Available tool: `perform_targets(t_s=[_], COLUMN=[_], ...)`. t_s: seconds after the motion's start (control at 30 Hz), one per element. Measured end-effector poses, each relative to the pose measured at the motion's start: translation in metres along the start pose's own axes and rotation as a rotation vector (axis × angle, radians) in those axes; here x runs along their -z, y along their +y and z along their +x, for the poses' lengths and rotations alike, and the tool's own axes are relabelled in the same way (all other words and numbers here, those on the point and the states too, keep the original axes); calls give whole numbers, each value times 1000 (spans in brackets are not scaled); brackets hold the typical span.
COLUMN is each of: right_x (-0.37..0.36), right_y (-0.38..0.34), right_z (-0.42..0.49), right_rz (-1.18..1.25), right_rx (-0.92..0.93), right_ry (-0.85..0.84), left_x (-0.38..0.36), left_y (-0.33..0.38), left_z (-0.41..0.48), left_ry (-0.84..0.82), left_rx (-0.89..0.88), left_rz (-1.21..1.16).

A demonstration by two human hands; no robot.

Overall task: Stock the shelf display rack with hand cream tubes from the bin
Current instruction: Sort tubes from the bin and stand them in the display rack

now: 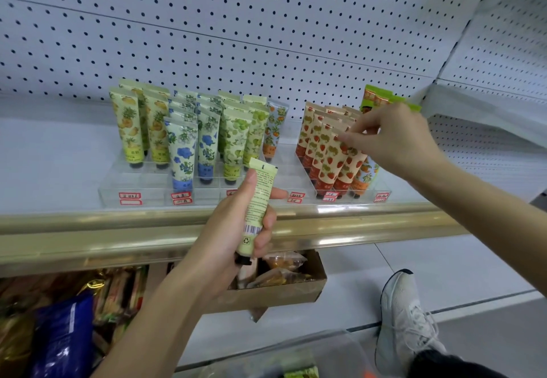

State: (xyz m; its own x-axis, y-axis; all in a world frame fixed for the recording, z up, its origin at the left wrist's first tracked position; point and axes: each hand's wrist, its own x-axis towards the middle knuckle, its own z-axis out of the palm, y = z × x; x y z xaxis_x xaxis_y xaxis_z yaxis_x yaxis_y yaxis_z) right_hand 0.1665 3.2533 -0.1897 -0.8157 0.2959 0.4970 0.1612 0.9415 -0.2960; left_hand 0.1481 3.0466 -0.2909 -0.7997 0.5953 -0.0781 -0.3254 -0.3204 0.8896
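White wall full of little holes; blue bag down low; brown box of snacks; white shoe at right.

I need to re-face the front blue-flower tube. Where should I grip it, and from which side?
Probably pinch the blue-flower tube by its flat crimped top, coming from above: it stands cap-down in the clear rack, whose slot walls its lower end.

Left hand low (right hand higher)
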Motion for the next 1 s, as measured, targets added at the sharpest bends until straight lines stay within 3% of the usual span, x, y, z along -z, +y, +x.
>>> perform_targets(t_s=[0.43,0.57,0.77,1.0], right_x=[6,17,12,9], right_y=[0,-9,-33,-46], right_z=[6,-3,-36,-36], right_rz=[41,166,398,420], right_rx=[11,34,105,69], right_ry=[-12,26,-270,-397], left_x=[-4,-8,-11,-9], left_y=[-4,-6,-5,-5], left_z=[5,3,-6,-7], left_ry=[-43,-39,36,86], left_rx=[44,-15,-165,-238], left_rz=[21,76,188,343])
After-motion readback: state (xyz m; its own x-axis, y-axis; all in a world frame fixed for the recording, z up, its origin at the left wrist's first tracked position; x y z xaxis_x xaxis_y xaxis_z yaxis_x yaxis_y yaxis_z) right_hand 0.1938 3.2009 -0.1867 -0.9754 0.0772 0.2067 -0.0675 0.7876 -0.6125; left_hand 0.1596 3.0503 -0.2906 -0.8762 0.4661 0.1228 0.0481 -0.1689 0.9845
